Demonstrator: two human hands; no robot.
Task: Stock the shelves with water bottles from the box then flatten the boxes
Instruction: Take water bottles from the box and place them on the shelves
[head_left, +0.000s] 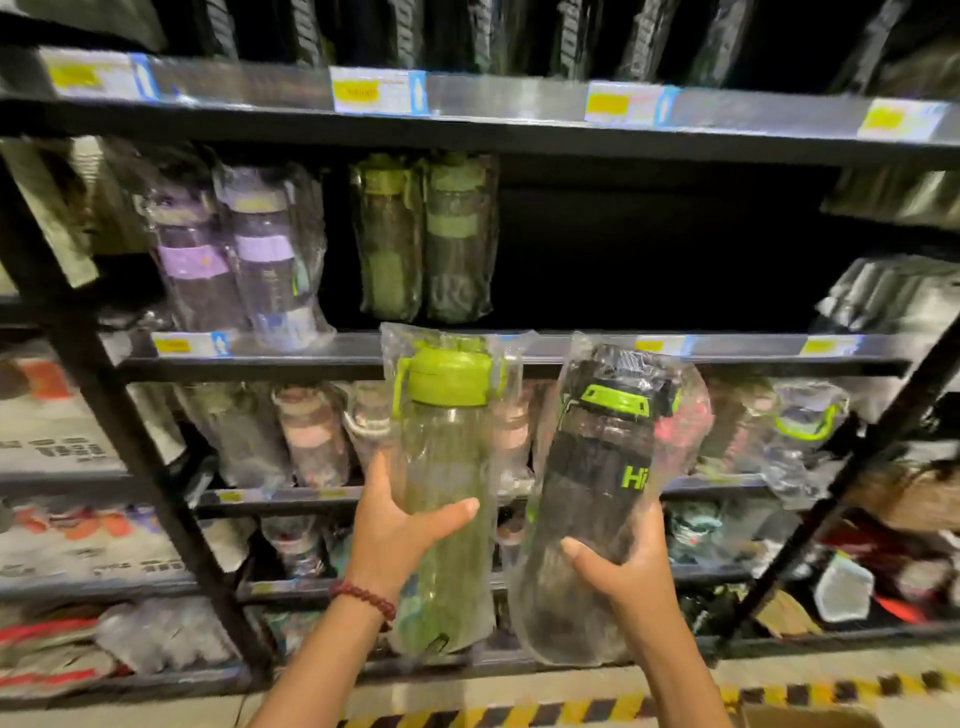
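Observation:
My left hand (400, 525) grips a clear green bottle with a lime lid (441, 457), wrapped in a plastic bag and held upright. My right hand (618, 566) grips a dark bottle with a lime-trimmed black lid (597, 467), also bagged and tilted slightly right. Both bottles are held in front of the black metal shelf (571, 348), just below its middle level. On that level stand two bagged green bottles (426, 239) and purple bottles (234, 260); to their right the level is dark and bare. No box shows except a cardboard corner (810, 719) at the bottom right.
Bagged bottles of several colours fill the lower levels (311, 431). Price tags (379, 91) line the shelf edges. Diagonal black braces (130, 415) cross the rack at both sides. Yellow-black hazard tape (571, 709) runs along the floor. Sacks (52, 426) lie at the left.

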